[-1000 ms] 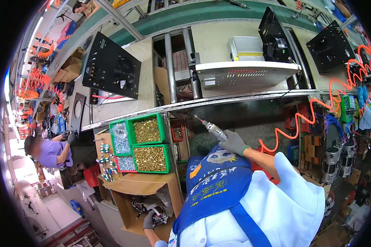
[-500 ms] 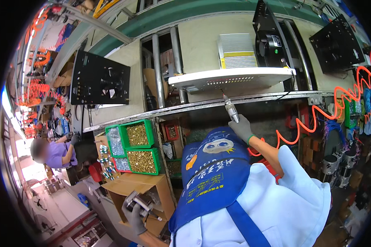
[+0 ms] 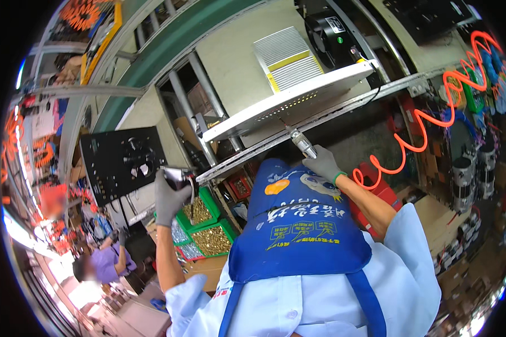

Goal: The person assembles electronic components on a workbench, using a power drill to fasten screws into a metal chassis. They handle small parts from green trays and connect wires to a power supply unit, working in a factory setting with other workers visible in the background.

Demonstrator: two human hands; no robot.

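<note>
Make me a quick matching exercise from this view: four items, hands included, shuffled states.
1. Left hand
2. Right hand
3. Coiled hose
4. Finned metal block

A. Orange, looping through the right of the picture
B. Grips a silver power tool
C. Beyond the white panel
D. Holds a dark-and-silver part

Pairs: 1-D, 2-B, 3-A, 4-C

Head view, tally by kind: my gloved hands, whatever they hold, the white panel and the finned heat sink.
Gloved hands: 2
Power driver: 1
Dark-and-silver part: 1
White perforated panel: 1
Finned heat sink: 1
Total: 6
</note>
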